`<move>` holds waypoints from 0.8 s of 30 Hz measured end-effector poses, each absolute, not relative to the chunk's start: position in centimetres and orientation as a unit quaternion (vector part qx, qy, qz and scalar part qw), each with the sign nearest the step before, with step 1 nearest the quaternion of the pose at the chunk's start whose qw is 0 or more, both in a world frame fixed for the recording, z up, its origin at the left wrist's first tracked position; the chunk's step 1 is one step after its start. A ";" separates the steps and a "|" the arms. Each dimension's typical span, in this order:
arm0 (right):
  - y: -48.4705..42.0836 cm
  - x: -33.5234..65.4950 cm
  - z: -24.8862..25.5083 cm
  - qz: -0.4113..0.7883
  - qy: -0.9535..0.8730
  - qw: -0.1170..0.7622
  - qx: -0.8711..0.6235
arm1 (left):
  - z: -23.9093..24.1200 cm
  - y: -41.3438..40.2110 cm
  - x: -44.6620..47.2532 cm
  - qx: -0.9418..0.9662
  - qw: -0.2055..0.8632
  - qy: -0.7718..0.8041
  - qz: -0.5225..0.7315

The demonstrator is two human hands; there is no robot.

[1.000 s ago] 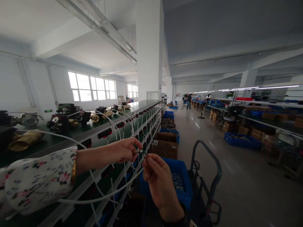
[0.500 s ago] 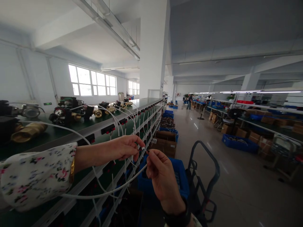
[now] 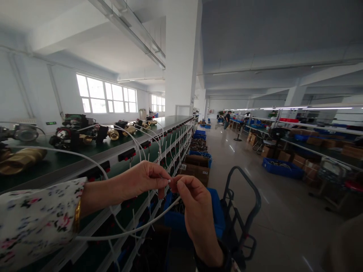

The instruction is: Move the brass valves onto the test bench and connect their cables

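Note:
My left hand [image 3: 141,178] reaches out from a floral sleeve and pinches the small white end of a thin wire [image 3: 169,181] between thumb and forefinger. My right hand [image 3: 195,206] meets it from below, its fingertips pinched on the same wire end, so the two hands touch. A white cable [image 3: 127,233] loops down under both hands. On the green bench [image 3: 119,149] to my left lie brass valves with black fittings [image 3: 73,136]. More white cables hang along the bench's front edge.
A black hand trolley [image 3: 244,204] stands just right of my hands, beside a blue crate [image 3: 215,211]. Cardboard boxes [image 3: 198,172] and more blue crates line the aisle. A white pillar [image 3: 181,60] rises behind the bench. A person [image 3: 227,120] stands far down the hall.
My two hands have closed the small gap between them and their fingertips now meet on the wire end. The view has shifted slightly left and down.

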State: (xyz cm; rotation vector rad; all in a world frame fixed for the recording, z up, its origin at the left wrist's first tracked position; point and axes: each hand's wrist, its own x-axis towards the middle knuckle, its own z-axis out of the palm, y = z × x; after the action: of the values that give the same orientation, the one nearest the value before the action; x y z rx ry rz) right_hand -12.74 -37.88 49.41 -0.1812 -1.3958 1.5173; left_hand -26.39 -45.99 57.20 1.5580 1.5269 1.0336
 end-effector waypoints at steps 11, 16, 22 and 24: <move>-38.6 -12.4 50.3 0.564 -0.628 0.526 -0.105 | 56.7 -45.7 -26.6 0.646 0.279 0.615 0.355; -38.8 -12.5 50.2 0.543 -0.642 0.528 -0.116 | 57.2 -45.9 -26.2 0.651 0.272 0.627 0.332; -39.0 -13.1 49.6 0.465 -0.676 0.552 -0.147 | 57.0 -45.5 -26.5 0.648 0.263 0.642 0.314; -39.2 -13.0 49.3 0.482 -0.652 0.569 -0.142 | 56.4 -45.3 -26.6 0.651 0.255 0.646 0.306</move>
State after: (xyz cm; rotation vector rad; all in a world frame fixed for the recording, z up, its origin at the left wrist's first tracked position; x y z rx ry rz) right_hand -13.05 -39.16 49.31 -0.3336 -1.5302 1.1313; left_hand -26.62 -45.26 56.41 1.7678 1.7545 0.8309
